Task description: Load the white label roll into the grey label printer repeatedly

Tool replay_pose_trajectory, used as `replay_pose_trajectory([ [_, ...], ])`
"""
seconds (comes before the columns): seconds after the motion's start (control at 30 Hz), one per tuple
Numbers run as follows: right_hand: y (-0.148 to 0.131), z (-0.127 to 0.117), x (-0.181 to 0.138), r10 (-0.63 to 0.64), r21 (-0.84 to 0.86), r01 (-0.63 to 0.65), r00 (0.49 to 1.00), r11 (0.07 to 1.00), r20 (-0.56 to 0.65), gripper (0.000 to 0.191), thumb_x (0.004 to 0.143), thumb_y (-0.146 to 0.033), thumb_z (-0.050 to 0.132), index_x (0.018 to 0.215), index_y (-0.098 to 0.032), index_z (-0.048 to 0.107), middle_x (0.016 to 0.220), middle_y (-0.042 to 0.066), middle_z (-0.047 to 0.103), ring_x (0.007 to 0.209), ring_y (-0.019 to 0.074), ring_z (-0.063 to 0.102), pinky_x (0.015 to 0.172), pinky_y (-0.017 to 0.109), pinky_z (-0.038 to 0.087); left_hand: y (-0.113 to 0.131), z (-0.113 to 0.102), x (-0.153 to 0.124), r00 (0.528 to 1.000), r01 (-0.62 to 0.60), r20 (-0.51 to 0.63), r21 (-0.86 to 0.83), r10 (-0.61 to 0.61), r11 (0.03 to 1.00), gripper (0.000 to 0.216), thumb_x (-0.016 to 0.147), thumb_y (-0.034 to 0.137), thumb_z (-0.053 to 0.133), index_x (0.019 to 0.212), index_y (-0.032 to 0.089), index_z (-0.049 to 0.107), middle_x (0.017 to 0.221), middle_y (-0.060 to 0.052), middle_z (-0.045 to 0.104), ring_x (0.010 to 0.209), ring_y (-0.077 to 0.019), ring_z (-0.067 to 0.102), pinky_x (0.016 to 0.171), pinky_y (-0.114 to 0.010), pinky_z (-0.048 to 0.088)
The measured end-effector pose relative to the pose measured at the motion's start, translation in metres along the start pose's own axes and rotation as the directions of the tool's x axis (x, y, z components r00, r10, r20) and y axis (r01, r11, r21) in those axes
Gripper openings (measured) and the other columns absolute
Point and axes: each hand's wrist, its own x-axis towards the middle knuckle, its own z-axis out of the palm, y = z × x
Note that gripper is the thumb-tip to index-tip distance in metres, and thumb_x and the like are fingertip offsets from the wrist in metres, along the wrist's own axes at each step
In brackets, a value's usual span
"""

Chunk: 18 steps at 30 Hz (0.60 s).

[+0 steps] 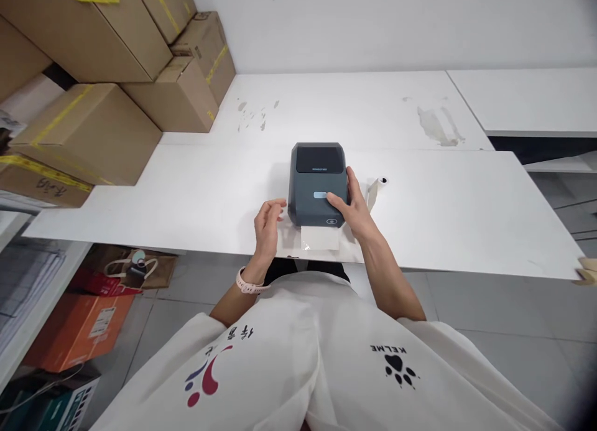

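Observation:
A dark blue-grey label printer (pixel 308 208) stands upright on the white table, with a blank white label strip (pixel 319 238) sticking out of its front. My right hand (pixel 355 208) grips the printer's right side: the thumb lies on top by the pale blue button (pixel 319 195), and the fingers run down the side, partly hidden. Just off the printer's left side, my left hand (pixel 267 224) is empty, with its fingers loosely bent and apart. A small white paper roll (pixel 379 183) with a loose tail lies right of my right hand.
Cardboard boxes (pixel 93 132) with yellow tape are stacked at the table's left end. The white table (pixel 457 213) has a front edge close to my body and peeled patches farther back. Below on the left are an orange box (pixel 84 331) and a shelf (pixel 28 282).

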Motion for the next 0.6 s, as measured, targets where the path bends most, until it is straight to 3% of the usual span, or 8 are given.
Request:
replay_pose_trajectory([
  [0.07,0.008,-0.003,-0.018,-0.026,-0.014,0.026,1.0,1.0,-0.009,0.09,0.092,-0.067,0.058,0.165,-0.039,0.015,0.174,-0.004,0.016,0.162,0.0224,0.017,0.132,0.045,0.024,0.003,0.002,0.001,0.994,-0.015,0.106,0.064,0.008,0.998,0.046,0.1,0.053,0.045,0.132,0.026,0.064,0.15,-0.006,0.059,0.141,-0.022,0.053,0.113,-0.038,0.045],
  [0.13,0.016,-0.007,-0.033,-0.049,-0.05,0.048,0.998,0.998,-0.026,0.079,0.095,-0.069,0.052,0.163,-0.041,0.023,0.174,-0.007,0.018,0.163,0.0216,0.012,0.134,0.047,0.017,0.003,0.004,-0.001,0.977,-0.009,0.214,0.101,-0.013,0.995,0.059,0.101,0.057,0.039,0.149,0.026,0.051,0.167,-0.005,0.04,0.157,-0.0222,0.032,0.129,-0.04,0.027],
  [0.27,0.027,-0.011,-0.041,-0.103,-0.081,0.099,0.993,0.992,-0.049,0.073,0.097,-0.07,0.047,0.161,-0.041,0.03,0.173,-0.005,0.024,0.162,0.0217,0.016,0.134,0.049,0.015,-0.002,0.008,-0.002,0.964,-0.029,0.266,0.091,0.003,0.995,0.067,0.101,0.061,0.036,0.157,0.024,0.041,0.172,-0.002,0.028,0.162,-0.0208,0.02,0.134,-0.038,0.015],
  [0.47,0.033,-0.002,-0.038,-0.123,-0.063,0.118,0.989,0.991,-0.085,0.076,0.096,-0.072,0.045,0.163,-0.039,0.027,0.173,-0.003,0.024,0.161,0.0226,0.02,0.133,0.048,0.018,-0.016,0.019,-0.009,0.981,-0.046,0.192,0.015,0.043,0.999,0.065,0.101,0.061,0.04,0.158,0.032,0.038,0.172,0.002,0.028,0.162,-0.0206,0.02,0.134,-0.04,0.019],
  [0.6,0.038,0.0,-0.037,-0.135,-0.018,0.134,0.985,0.991,-0.106,0.075,0.097,-0.072,0.04,0.163,-0.037,0.028,0.173,-0.003,0.025,0.161,0.0237,0.021,0.133,0.049,0.019,-0.015,0.024,-0.011,0.988,-0.062,0.14,-0.038,0.067,0.997,0.065,0.099,0.061,0.043,0.156,0.029,0.043,0.171,-0.001,0.031,0.161,-0.0224,0.024,0.133,-0.04,0.021],
])
